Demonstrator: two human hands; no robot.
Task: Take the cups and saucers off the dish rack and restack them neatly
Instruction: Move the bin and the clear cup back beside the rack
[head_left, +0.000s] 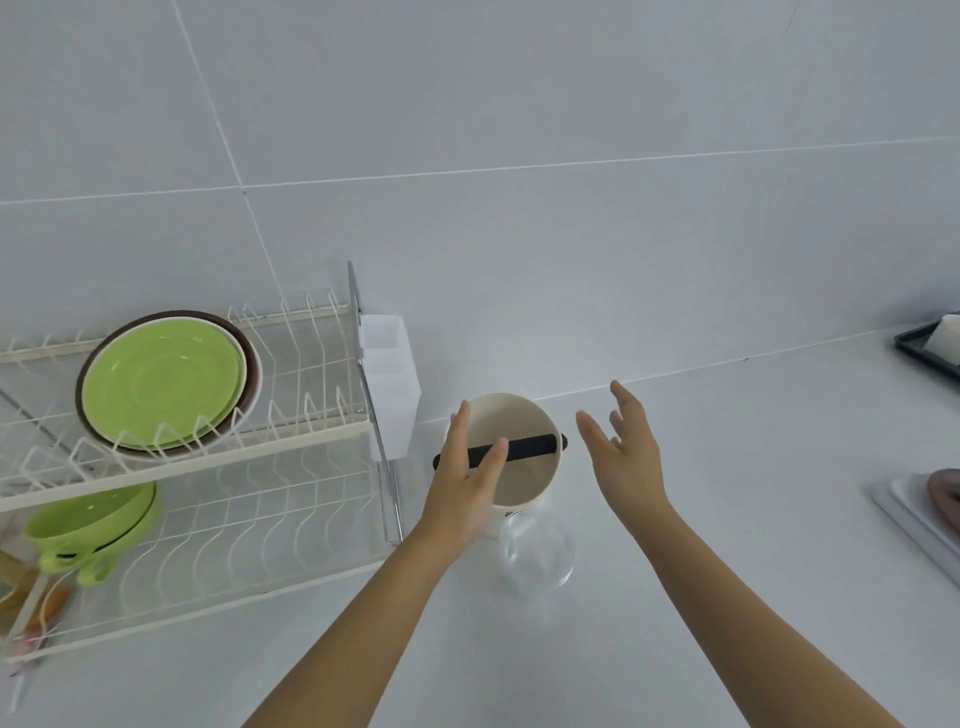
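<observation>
Both forearms reach in from the counter's (727, 467) near edge. The left hand (467, 483) is spread, fingers straight, against the near left side of a cream container (524, 467) with a black bar (524, 448) across its mouth; the right hand (626, 452) hovers spread just right of it, holding nothing. At the counter's left edge stands the dish rack (208, 467): green saucers (161, 384) upright on its top tier, green cups (91, 525) below. A clear glass (537, 556) sits just in front of the container.

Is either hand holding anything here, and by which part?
Nothing is held. The left hand and right hand are open either side of the cream container.
</observation>
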